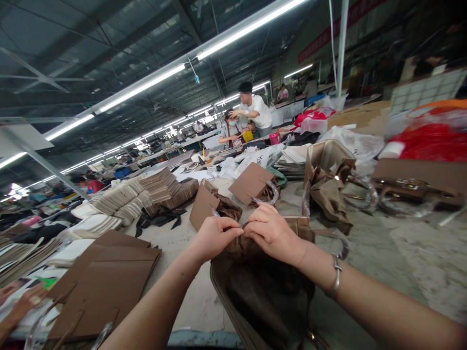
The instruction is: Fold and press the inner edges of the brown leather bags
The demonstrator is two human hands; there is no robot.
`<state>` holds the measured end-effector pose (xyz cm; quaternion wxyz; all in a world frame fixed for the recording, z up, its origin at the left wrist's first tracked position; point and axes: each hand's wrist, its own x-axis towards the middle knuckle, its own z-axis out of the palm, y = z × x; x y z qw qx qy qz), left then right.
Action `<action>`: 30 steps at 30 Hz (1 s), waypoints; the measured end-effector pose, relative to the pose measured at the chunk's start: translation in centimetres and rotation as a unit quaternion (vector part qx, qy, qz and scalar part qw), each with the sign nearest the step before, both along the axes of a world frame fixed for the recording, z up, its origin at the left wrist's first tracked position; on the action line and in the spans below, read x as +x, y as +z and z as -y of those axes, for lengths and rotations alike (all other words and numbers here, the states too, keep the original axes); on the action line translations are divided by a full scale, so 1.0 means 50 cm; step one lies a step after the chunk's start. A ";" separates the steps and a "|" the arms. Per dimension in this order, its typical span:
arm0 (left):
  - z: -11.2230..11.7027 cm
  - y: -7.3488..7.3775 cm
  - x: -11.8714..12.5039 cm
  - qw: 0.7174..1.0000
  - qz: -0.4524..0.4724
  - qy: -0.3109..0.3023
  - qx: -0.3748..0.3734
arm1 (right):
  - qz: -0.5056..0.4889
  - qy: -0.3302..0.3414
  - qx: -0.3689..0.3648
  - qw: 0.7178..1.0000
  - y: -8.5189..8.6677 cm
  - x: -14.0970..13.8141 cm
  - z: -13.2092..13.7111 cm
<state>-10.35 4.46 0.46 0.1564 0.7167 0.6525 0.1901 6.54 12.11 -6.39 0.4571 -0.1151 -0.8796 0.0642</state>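
Observation:
A brown handbag [266, 296] lies in front of me with its dark, shiny lining fabric showing. At the bag's upper edge my left hand [215, 238] pinches the material between thumb and fingers. My right hand [273, 231], with a metal bracelet on its wrist, grips the same edge just beside it. The fingertips of both hands almost meet there. From the bag's right side sticks out a handle [337, 238] wrapped in clear plastic. The exact fold under my fingers is hidden.
Brown bag panels [113, 272] lie stacked at left, near another person's hand [31, 301]. Behind are more part-made bags [253, 182], piled panels [164, 187] and black scraps [160, 218]. Further bags [328, 184] and red plastic [434, 141] stand at right. Two people [251, 112] are across the table.

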 end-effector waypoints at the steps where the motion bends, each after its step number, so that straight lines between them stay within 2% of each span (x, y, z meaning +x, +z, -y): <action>1: -0.001 0.001 0.001 1.000 -0.001 -0.003 0.003 | 0.002 0.000 -0.004 1.000 0.001 0.000 -0.002; 6: 0.006 0.005 0.022 0.999 -0.029 -0.011 0.032 | 0.017 -0.002 -0.014 1.000 0.001 0.004 -0.005; 13: 0.014 0.002 0.031 0.995 -0.073 0.009 0.061 | 0.026 -0.002 -0.010 1.000 0.008 0.005 0.004; 24: 0.005 -0.015 0.033 0.995 -0.030 0.081 0.057 | 0.086 0.065 -0.019 0.994 0.031 0.014 -0.013; 30: 0.016 -0.008 0.031 0.996 -0.055 0.050 0.045 | 0.078 0.031 -0.042 0.996 0.029 0.010 -0.017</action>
